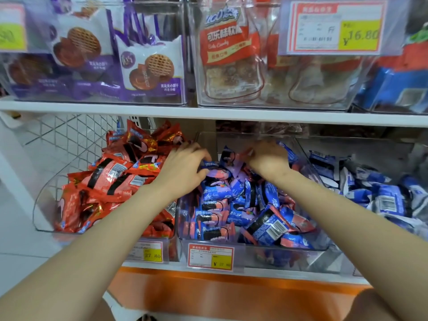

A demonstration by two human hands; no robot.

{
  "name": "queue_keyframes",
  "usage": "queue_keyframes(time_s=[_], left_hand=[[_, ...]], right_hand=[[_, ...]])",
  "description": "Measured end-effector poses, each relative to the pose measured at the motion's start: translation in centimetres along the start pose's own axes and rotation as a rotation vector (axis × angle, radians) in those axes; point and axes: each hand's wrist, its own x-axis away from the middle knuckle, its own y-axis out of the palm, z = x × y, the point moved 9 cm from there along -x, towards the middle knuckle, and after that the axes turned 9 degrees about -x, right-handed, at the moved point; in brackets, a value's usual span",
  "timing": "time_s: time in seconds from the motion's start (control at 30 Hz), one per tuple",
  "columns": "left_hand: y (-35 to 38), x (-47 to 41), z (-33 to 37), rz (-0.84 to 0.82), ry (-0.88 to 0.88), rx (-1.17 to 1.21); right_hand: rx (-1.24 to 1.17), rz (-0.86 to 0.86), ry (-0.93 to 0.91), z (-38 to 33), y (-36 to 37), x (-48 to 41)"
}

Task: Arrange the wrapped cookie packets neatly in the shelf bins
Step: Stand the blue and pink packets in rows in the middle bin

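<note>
Three clear bins sit side by side on the lower shelf. The left bin [37,205] is heaped with red cookie packets [108,177]. The middle bin [324,246] holds blue and pink cookie packets [231,205]. Blue and white packets [382,195] fill the right bin. My left hand [183,167] reaches over the divide between the left and middle bins, fingers curled round a blue packet [209,165]. My right hand [268,158] is deep at the back of the middle bin, fingers curled into the packets; what it holds is blurred.
The upper shelf [208,112] carries clear bins of purple waffle cookie packs [148,66], red cola candy bags [227,47] and blue packs at the right. Price tags [209,258] hang on the bin fronts. An orange shelf base [208,293] runs below. White floor lies to the left.
</note>
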Motion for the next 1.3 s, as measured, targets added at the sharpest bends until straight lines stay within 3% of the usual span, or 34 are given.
queue_keyframes(time_s=[0.07,0.13,0.27,0.37,0.47,0.7,0.93,1.03,1.17,1.3], left_hand=[[0.2,0.1,0.1,-0.018,0.021,0.01],[0.4,0.3,0.1,-0.04,0.035,0.005],[-0.1,0.6,-0.4,-0.017,0.035,0.008],[-0.8,0.9,-1.0,0.028,0.016,0.057],[-1.3,1.2,-1.3,0.061,0.01,0.087],[-1.9,1.5,-1.4,0.081,0.006,0.131],[-2.1,1.7,-1.1,0.084,0.04,0.159],[-2.2,1.8,-1.0,0.084,0.039,0.159],[-2.2,1.7,-0.6,0.067,0.048,0.158],[-2.2,1.8,-0.3,0.052,0.054,0.16]], right_hand=[[0.008,0.064,-0.048,-0.6,-1.2,0.5],[-0.044,0.018,-0.156,-1.9,-1.9,1.2],[-0.163,-0.523,-0.413,-5.5,1.7,6.5],[0.044,-0.687,-0.569,-5.9,5.2,10.1],[0.083,-0.709,-0.564,-5.4,6.8,11.0],[-0.227,-0.834,-0.399,-6.0,7.9,11.5],[0.004,-0.563,-0.589,-7.5,7.2,10.9],[0.044,-0.509,-0.577,-6.9,7.2,10.4],[-0.055,-0.675,-0.492,-6.6,8.0,10.5],[-0.084,-0.736,-0.567,-7.1,8.7,11.3]])
